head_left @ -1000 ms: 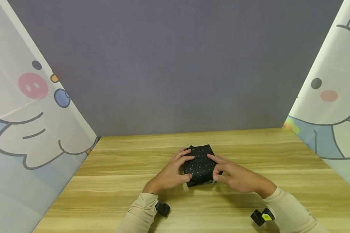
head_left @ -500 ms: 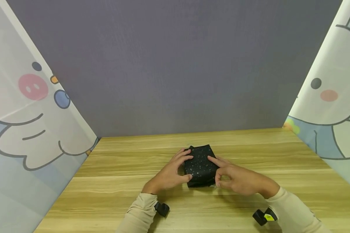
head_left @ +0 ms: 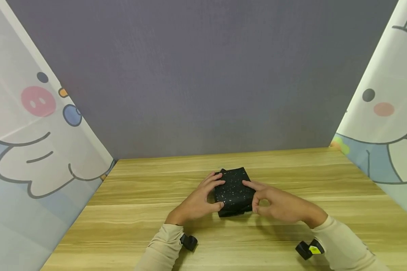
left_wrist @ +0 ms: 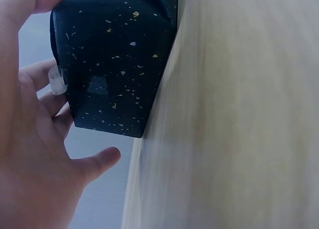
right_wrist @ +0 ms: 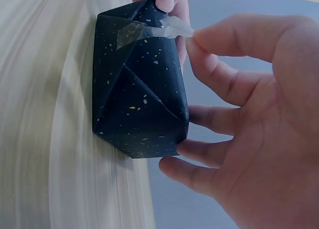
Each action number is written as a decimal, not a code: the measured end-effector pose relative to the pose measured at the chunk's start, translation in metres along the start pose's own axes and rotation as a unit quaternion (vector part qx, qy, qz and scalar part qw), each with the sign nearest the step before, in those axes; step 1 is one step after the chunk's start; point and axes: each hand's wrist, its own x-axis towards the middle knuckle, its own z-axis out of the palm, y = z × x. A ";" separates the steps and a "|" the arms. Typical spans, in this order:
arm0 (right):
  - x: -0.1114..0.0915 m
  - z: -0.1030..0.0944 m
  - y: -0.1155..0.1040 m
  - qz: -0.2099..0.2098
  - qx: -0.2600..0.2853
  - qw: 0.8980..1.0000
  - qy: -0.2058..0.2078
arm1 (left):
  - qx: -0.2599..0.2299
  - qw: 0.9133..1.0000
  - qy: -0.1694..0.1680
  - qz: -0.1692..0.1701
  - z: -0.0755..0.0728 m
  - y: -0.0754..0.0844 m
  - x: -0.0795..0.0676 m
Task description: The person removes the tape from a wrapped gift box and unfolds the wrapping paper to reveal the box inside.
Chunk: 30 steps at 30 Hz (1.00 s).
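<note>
A small box wrapped in black paper with pale and gold flecks stands on the table. My left hand rests on its left side, fingers spread over the top and thumb at the near edge. My right hand is at the right side. Its thumb and index finger pinch the end of a strip of clear tape, whose other end lies on the folded end of the box. The other right fingers touch the top of the box. A short bit of tape sticks out at the left end, beside the left fingers.
The light wood-grain table meets a grey back panel. Printed cartoon panels flank it at left and right. Black camera mounts are strapped to both sleeved wrists.
My right hand has shifted slightly right, its thumb and index finger drawn out from the box's side. The left hand and the box have hardly moved.
</note>
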 end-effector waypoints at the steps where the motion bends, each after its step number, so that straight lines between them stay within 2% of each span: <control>1: 0.000 0.000 0.000 0.001 0.005 1.000 0.000 | 0.000 1.000 0.000 0.001 0.000 0.000 0.000; 6: -0.001 -0.002 0.002 0.004 0.010 1.000 0.015 | 0.001 1.000 0.001 0.003 0.001 0.000 0.001; 12: 0.002 -0.001 0.004 0.024 0.028 0.996 0.081 | 0.004 1.000 0.003 0.006 0.000 -0.001 0.001; 15: 0.002 0.000 0.005 0.032 0.032 0.994 0.098 | 0.005 1.000 0.002 0.007 0.000 -0.001 0.001; 23: 0.005 0.007 0.013 0.075 0.055 0.988 0.121 | 0.015 1.000 0.003 0.013 0.000 0.000 0.002; 27: 0.007 0.014 0.019 0.093 0.076 0.986 0.114 | 0.029 0.999 0.003 0.014 0.000 0.000 0.001; 30: 0.009 0.018 0.022 0.101 0.073 0.987 0.103 | 0.054 0.998 0.007 0.017 0.001 0.000 0.001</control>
